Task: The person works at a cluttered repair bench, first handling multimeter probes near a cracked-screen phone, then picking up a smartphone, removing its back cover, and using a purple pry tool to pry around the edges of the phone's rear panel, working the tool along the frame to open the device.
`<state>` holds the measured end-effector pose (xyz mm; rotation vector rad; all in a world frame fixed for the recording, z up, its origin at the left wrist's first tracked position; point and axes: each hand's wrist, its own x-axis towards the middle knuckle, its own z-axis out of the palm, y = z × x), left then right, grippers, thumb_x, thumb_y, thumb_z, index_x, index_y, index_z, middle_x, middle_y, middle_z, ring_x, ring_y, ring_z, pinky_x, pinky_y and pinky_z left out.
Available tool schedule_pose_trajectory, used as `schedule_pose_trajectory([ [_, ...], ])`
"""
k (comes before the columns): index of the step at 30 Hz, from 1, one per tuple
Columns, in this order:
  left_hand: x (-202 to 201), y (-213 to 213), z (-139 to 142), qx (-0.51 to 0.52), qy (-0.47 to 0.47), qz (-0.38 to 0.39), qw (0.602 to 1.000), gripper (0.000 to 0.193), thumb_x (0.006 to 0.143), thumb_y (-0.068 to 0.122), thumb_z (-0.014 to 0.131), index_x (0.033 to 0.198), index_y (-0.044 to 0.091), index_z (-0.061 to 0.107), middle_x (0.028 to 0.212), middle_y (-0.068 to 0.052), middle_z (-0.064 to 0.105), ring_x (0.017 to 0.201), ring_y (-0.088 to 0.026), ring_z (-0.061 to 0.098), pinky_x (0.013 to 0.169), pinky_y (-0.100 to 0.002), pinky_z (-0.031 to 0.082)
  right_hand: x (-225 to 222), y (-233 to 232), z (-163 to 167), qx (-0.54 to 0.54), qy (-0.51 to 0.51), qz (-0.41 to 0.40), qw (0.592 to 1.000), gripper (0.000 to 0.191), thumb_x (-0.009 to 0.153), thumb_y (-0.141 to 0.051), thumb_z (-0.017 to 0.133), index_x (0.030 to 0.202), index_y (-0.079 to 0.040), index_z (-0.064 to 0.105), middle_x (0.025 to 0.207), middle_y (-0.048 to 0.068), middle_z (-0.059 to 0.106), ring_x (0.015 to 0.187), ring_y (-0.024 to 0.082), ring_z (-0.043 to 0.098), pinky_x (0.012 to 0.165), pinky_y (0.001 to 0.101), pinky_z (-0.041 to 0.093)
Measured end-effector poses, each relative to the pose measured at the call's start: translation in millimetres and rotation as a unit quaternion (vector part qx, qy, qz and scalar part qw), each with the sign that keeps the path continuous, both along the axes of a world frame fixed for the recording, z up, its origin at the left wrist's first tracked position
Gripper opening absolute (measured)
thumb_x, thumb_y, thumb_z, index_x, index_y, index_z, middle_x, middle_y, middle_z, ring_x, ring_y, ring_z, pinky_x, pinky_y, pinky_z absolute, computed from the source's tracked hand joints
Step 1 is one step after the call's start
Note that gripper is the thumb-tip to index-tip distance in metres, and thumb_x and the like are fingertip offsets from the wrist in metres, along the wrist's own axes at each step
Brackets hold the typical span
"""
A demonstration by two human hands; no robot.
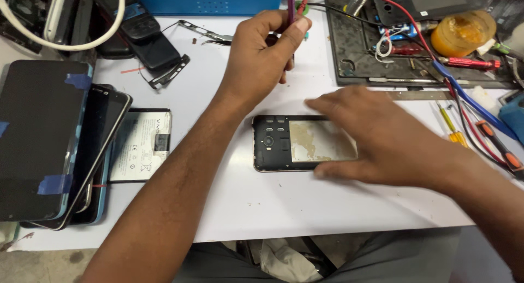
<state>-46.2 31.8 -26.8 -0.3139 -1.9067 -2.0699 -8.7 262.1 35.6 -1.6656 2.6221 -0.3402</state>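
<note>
From the head camera, the opened phone (303, 143) lies flat near the middle of the white table (262, 201), its back cover off, showing a dark camera section at the left end and a pale, glue-stained battery bay. The right hand (382, 138) rests over the phone's right end with fingers spread and flat, pressing on it rather than gripping it. The left hand (262, 56) is raised above the table behind the phone, fingers closed around a thin purple tool (291, 4) held upright. A loose battery (143, 145) lies to the left beside a stack of phones (52, 146). A dark work mat (376, 53) with screwdrivers and wires sits at the upper right.
</note>
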Motion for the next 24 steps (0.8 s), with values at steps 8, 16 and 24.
schedule_pose_trajectory([
  [8,4,0,5,-0.022,0.001,-0.046,0.999,0.027,0.097,0.013,0.074,0.121,0.002,0.069,0.083,0.004,0.062,0.065,-0.001,0.057,0.048,-0.02,0.049,10,11,6,0.027,-0.041,-0.068,0.996,0.087,0.07,-0.045,0.079,0.137,0.002,0.05,0.12,0.019,0.063,0.114,0.037,0.057,0.097,0.0468,0.044],
  [16,14,11,9,-0.069,0.009,-0.121,0.99,0.026,0.094,0.011,0.077,0.118,0.004,0.073,0.088,0.002,0.073,0.071,-0.001,0.064,0.055,-0.019,0.054,7,37,5,0.043,-0.061,-0.158,0.985,0.093,0.065,-0.045,0.088,0.141,-0.003,0.052,0.119,0.019,0.063,0.109,0.035,0.057,0.092,0.0465,0.045],
  [24,19,16,8,-0.092,-0.023,-0.166,0.981,0.024,0.093,0.011,0.077,0.116,0.004,0.074,0.093,0.0,0.076,0.08,-0.003,0.067,0.071,-0.022,0.058,13,46,-9,-0.026,-0.072,-0.151,0.985,0.086,0.062,-0.038,0.086,0.134,-0.002,0.054,0.122,0.019,0.061,0.115,0.036,0.056,0.098,0.0466,0.043],
])
